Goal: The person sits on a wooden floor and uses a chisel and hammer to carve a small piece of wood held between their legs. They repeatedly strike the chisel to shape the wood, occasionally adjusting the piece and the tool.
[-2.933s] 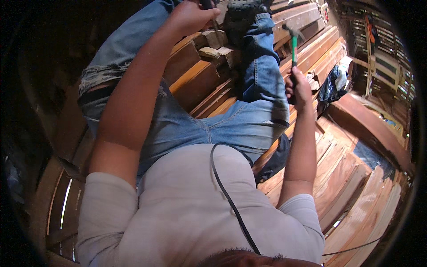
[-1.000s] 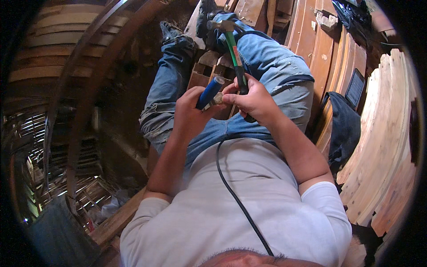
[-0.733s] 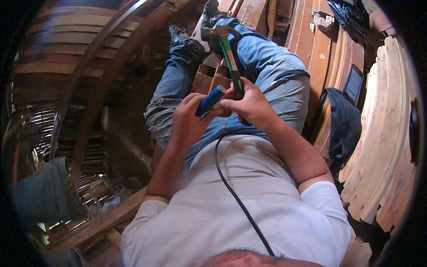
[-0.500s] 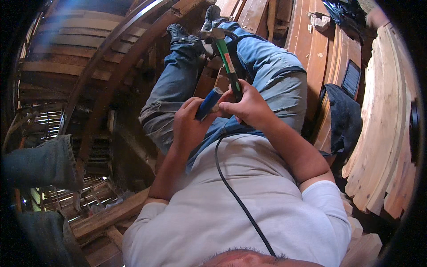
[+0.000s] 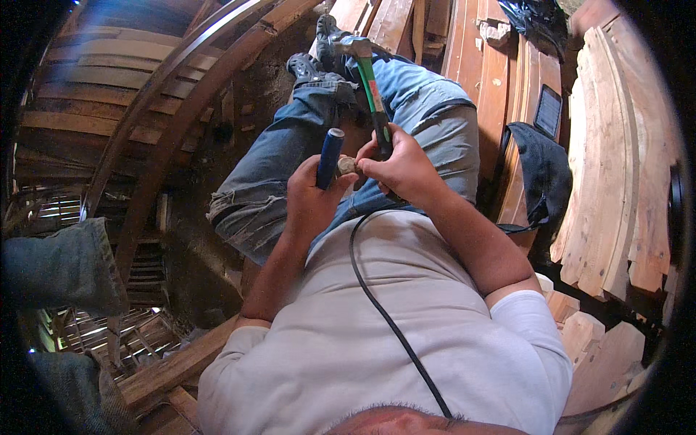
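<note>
My left hand [image 5: 306, 194] is closed around a blue cylindrical handle [image 5: 330, 156] that stands nearly upright, its pale end up; whatever lies below it is hidden by the fingers. A small round, pale piece [image 5: 346, 165] shows between my two hands, by the left thumb and the right fingertips. My right hand [image 5: 406, 168] is wrapped around the black grip of a claw hammer [image 5: 373, 90] with a green shaft. The metal hammer head [image 5: 354, 46] points away from me, over my outstretched jeans-clad legs.
Stacked pale boards [image 5: 602, 159] lie at the right. Beside them are a dark cloth bag [image 5: 540, 170] and a phone [image 5: 549, 111] on brown planks [image 5: 464, 58]. A black plastic bag [image 5: 536, 25] sits at the far right. Denim cloth [image 5: 61, 264] is at the left; a black cable [image 5: 384, 319] crosses my shirt.
The blue handle has tipped more upright, and the small round piece now shows plainly beside it. Both hands keep their holds. My feet and legs have shifted in the view.
</note>
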Demonstrator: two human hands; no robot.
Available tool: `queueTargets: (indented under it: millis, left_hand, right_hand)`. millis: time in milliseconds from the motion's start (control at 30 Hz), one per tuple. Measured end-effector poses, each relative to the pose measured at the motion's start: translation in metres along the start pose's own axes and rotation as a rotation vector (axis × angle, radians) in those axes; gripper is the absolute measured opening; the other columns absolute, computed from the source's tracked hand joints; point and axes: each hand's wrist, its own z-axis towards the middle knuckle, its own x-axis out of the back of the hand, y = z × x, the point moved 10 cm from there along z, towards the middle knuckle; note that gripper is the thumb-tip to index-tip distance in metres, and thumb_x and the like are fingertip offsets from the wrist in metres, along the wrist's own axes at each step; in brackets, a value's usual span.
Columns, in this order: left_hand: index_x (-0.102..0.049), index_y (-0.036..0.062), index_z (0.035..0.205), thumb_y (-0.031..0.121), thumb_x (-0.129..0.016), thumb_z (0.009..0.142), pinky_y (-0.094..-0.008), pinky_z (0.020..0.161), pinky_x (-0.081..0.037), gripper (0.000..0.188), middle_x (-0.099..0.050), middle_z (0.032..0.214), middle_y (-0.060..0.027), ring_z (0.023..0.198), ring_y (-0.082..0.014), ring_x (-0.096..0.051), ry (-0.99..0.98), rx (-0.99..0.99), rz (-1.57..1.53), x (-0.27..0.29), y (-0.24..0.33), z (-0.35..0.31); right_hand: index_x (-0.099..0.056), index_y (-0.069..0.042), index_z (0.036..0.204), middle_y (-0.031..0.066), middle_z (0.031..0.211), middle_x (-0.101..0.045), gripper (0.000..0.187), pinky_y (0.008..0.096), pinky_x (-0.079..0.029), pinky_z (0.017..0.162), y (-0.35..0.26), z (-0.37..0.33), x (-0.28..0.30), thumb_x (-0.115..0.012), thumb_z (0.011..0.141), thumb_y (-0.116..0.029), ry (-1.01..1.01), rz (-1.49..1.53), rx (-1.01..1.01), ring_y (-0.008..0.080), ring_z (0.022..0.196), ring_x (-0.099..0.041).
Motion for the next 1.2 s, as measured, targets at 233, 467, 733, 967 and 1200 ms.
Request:
queueTargets:
  millis: [233,467,733,967,1200]
  left_hand:
    - [-0.070,0.0021,0.111,0.023,-0.083,0.091,-0.0301,0.075,-0.054,0.032,-0.072,0.095,-0.0049,0.084,-0.0131,-0.066,0.099,-0.054,-0.180,0.020,-0.006,-0.014]
    - [-0.069,0.0013,0.116,0.028,-0.079,0.096,-0.0264,0.076,-0.054,0.035,-0.072,0.098,-0.0032,0.085,-0.0095,-0.066,0.099,0.081,-0.609,0.023,-0.018,-0.029]
    - [-0.072,0.0025,0.113,0.013,-0.082,0.089,-0.0319,0.083,-0.057,0.028,-0.074,0.102,-0.0060,0.093,-0.0142,-0.070,0.162,-0.083,-0.104,0.041,0.020,-0.044]
    - [-0.073,0.0034,0.112,0.011,-0.084,0.085,-0.0330,0.086,-0.056,0.030,-0.075,0.103,-0.0085,0.095,-0.0171,-0.071,0.126,-0.098,-0.057,0.040,0.010,-0.039]
    - [-0.069,0.0043,0.119,0.034,-0.079,0.094,-0.0337,0.089,-0.055,0.040,-0.074,0.107,-0.0087,0.096,-0.0184,-0.070,0.327,0.045,-0.386,0.088,-0.060,-0.013]
  right_hand:
    - [-0.049,-0.007,0.109,0.0049,0.088,-0.069,0.036,0.0230,-0.045,0.045,-0.013,-0.005,-0.021,-0.080,0.089,-0.011,-0.117,0.009,-0.014,0.0079,0.053,-0.057]
    - [-0.055,-0.006,0.107,0.0056,0.088,-0.069,0.031,0.0240,-0.046,0.047,-0.028,-0.021,-0.036,-0.080,0.090,-0.014,-0.124,0.071,0.048,0.0084,0.056,-0.058]
    - [-0.055,-0.003,0.108,0.0051,0.088,-0.070,0.032,0.0240,-0.046,0.046,-0.055,-0.042,-0.044,-0.080,0.090,-0.011,-0.190,-0.080,0.069,0.0080,0.056,-0.057]
    - [-0.053,-0.003,0.114,0.0045,0.086,-0.069,0.037,0.0247,-0.046,0.045,-0.027,-0.023,-0.042,-0.080,0.090,-0.010,-0.207,-0.120,-0.026,0.0079,0.055,-0.057]
    - [-0.056,-0.004,0.106,0.0023,0.087,-0.068,0.027,0.0243,-0.043,0.047,0.001,0.014,-0.060,-0.078,0.091,-0.009,-0.259,-0.091,-0.039,0.0059,0.056,-0.053]
